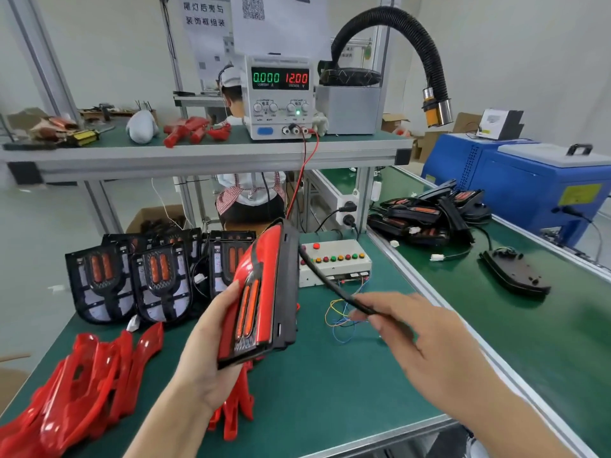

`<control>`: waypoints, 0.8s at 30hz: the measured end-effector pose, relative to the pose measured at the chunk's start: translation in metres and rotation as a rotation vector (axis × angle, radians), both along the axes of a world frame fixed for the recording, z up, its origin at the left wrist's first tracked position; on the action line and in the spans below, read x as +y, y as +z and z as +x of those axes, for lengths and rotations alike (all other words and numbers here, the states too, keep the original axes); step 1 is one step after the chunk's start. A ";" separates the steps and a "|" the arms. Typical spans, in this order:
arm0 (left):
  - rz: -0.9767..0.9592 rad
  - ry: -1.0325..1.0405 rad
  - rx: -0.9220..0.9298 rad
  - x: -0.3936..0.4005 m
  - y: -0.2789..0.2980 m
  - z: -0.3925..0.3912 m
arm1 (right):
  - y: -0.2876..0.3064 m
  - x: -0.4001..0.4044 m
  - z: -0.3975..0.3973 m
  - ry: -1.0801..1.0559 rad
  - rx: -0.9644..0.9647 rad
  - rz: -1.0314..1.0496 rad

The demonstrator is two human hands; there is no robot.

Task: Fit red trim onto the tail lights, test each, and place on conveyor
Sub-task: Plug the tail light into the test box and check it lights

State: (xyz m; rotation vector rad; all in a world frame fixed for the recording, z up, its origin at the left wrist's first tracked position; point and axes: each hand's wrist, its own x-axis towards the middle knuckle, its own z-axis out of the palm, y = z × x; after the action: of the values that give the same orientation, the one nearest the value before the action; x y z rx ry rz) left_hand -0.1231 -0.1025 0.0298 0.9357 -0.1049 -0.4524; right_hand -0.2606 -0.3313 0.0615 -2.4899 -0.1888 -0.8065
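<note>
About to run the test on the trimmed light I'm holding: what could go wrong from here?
The left hand holds the tail light from one side only, so tugging its black cable, pinched by the right hand, might twist it loose. The cable could also snag the loose coloured wires below.

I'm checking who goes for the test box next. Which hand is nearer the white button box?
Right. The right hand, pinching the black cable, sits just in front of the white button box. The left hand grips the tail light, farther off to its left.
</note>
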 end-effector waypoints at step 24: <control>-0.123 -0.083 0.083 -0.066 -0.006 -0.019 | -0.095 0.058 0.013 0.098 0.623 1.510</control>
State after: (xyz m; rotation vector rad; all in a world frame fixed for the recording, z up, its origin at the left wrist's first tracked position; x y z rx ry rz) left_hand -0.1423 -0.1680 0.0240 0.7929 -0.0953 -0.5548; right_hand -0.2476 -0.2732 -0.0335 -1.1350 0.3905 0.0343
